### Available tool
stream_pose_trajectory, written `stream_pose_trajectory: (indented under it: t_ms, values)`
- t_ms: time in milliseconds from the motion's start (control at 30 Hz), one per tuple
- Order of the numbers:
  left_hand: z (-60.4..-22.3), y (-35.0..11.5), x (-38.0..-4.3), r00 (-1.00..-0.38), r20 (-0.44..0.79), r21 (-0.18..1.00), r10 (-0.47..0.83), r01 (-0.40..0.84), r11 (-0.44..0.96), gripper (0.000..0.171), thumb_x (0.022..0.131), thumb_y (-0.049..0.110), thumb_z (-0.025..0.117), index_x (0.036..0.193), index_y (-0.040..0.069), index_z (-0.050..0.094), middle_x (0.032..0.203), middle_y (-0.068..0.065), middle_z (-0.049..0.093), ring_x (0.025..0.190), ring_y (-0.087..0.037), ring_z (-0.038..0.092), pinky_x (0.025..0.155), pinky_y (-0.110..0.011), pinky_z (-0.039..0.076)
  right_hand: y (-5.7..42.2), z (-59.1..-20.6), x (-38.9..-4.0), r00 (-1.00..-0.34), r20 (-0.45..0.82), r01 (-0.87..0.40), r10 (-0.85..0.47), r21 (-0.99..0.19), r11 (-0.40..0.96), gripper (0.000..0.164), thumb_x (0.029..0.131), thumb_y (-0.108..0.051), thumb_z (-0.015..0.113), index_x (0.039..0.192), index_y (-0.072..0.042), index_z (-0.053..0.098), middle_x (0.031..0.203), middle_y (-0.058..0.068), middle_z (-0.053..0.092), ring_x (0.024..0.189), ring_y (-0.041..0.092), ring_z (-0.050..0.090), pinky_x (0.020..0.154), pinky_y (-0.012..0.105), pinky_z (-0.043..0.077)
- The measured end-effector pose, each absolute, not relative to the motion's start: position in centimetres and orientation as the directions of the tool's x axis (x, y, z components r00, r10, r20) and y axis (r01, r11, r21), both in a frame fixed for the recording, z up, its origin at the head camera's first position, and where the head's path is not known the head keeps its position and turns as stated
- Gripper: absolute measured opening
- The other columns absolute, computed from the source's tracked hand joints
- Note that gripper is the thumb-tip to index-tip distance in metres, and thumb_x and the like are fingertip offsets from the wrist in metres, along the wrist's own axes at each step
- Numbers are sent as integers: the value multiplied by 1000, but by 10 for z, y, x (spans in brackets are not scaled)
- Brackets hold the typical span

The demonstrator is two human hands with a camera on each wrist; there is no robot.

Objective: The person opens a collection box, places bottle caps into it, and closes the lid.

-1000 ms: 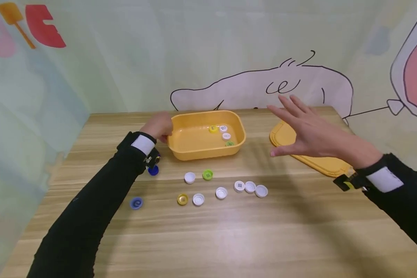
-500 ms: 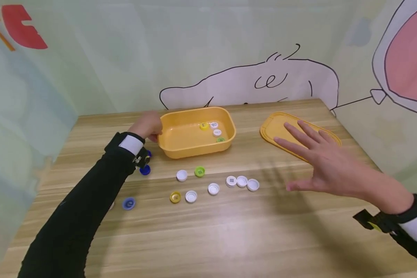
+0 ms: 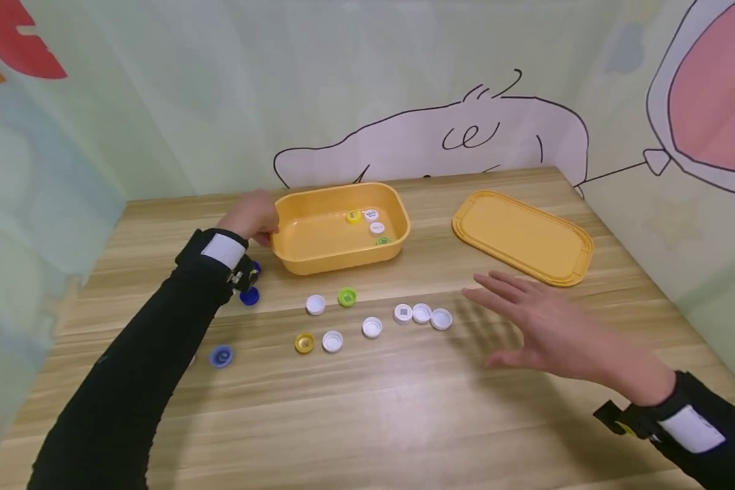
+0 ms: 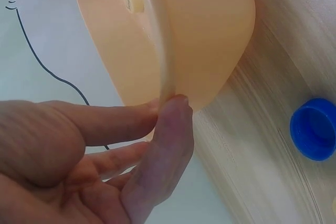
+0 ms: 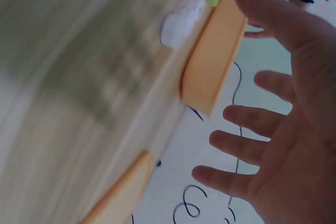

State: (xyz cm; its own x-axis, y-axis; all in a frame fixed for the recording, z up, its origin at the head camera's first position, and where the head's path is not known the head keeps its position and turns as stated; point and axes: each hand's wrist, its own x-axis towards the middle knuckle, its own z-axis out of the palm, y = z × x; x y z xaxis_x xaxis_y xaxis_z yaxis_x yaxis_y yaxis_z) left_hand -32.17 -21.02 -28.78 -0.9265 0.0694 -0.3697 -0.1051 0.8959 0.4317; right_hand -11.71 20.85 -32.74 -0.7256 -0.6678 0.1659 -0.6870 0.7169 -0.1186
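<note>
My left hand (image 3: 251, 216) pinches the left rim of a yellow plastic box (image 3: 337, 257), thumb and fingers on either side of the wall in the left wrist view. Inside the box, toward its right end, lie a yellow bottle cap (image 3: 353, 216), two white caps and a green one. My right hand (image 3: 542, 330) hovers over the table with fingers spread, holding nothing. Nearest to it on the table is a white bottle cap (image 3: 441, 319), the right end of a row of three. A blue cap (image 4: 314, 129) lies beside the box in the left wrist view.
A flat yellow lid (image 3: 523, 238) lies at the back right. More caps are scattered in front of the box: white ones (image 3: 333, 341), a green cap (image 3: 346, 297), a gold cap (image 3: 304, 343) and a light blue cap (image 3: 221, 356). A printed curtain (image 3: 220, 88) hangs behind the table.
My right hand has drawn away from over the lid toward the table's front, leaving the lid in full view. The left hand keeps its grip on the box. The head view has shifted right.
</note>
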Motion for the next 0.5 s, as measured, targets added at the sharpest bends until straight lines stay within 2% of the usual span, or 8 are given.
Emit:
stream_pose_trajectory:
  t_ms: [167, 500]
  values:
    - [-288, -211, -321, -931, -358, 441, 66, -106, 891, 13, 93, -11, 56, 105, -17, 59, 85, -20, 62, 49, -16, 64, 57, -26, 61, 193, -344, -118, -768, 153, -639, -621, -143, 755, 91, 77, -43, 91, 149, -5, 52, 143, 18, 58, 128, 41, 57, 103, 64, 48]
    - [-288, -210, -321, -935, -350, 445, 52, -117, 888, 15, 94, -11, 56, 107, -17, 59, 83, -20, 62, 45, -14, 62, 51, -22, 58, 164, -367, -133, -777, 236, -620, -583, -131, 774, 66, 78, -24, 92, 133, 2, 64, 121, 19, 70, 106, 35, 70, 84, 51, 61]
